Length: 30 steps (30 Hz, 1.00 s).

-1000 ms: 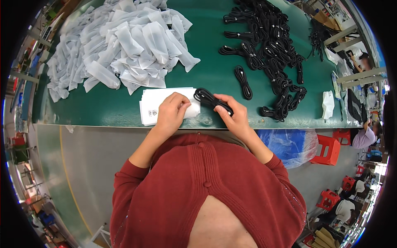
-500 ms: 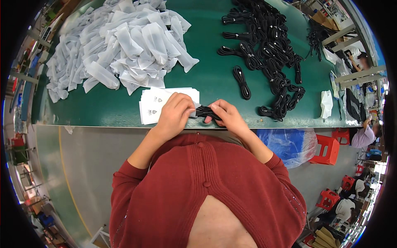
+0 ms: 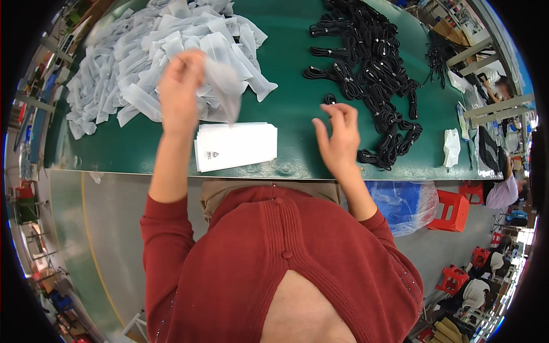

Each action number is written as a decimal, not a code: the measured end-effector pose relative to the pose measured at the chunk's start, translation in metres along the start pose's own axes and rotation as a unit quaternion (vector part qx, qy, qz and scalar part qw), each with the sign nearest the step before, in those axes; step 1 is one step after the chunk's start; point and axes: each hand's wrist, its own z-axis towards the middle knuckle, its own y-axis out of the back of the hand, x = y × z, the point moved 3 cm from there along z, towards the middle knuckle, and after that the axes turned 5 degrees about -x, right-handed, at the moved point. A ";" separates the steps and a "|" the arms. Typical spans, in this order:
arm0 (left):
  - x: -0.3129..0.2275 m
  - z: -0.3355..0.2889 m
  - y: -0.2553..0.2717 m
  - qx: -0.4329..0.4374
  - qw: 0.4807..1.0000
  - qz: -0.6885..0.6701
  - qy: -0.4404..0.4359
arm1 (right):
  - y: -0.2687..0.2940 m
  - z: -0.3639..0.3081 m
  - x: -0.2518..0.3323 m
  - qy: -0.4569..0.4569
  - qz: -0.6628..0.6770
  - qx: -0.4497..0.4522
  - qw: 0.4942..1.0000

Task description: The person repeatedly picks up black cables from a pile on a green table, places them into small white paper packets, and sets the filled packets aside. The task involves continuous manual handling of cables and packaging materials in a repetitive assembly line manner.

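My left hand (image 3: 182,94) is raised over the near right part of a heap of frosted plastic bags (image 3: 137,68). Its fingers are curled and a little smeared, and a frosted bag (image 3: 224,86) hangs blurred from the fingertips. What is inside this bag cannot be made out. My right hand (image 3: 342,140) hovers over the green table, thumb and fingers apart, holding nothing. Just beyond its fingertips lies a single coiled black cable (image 3: 330,99), mostly hidden behind them. A stack of flat white bags (image 3: 243,143) lies at the table's near edge between my hands.
Many bundled black cables (image 3: 377,74) spread over the right half of the green table (image 3: 291,108). A crumpled white wrapper (image 3: 451,147) lies farther right. Below the edge stand a blue plastic-covered bundle (image 3: 400,203) and a red stool (image 3: 449,211). Another person (image 3: 503,188) sits far right.
My left hand has swung up and left from the white stack to the heap with a bag. My right hand let go of the black cable bundle and moved right toward the single cable.
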 end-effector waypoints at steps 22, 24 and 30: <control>0.067 -0.124 -0.042 0.173 0.947 0.268 -0.041 | -0.005 -0.032 0.013 0.043 0.154 0.105 0.982; 0.065 -0.121 -0.040 0.174 0.957 0.231 -0.026 | -0.002 -0.032 0.016 0.083 0.143 0.110 0.980; 0.057 -0.124 -0.041 0.194 0.966 0.165 -0.042 | -0.006 -0.030 0.014 0.089 0.184 0.216 0.955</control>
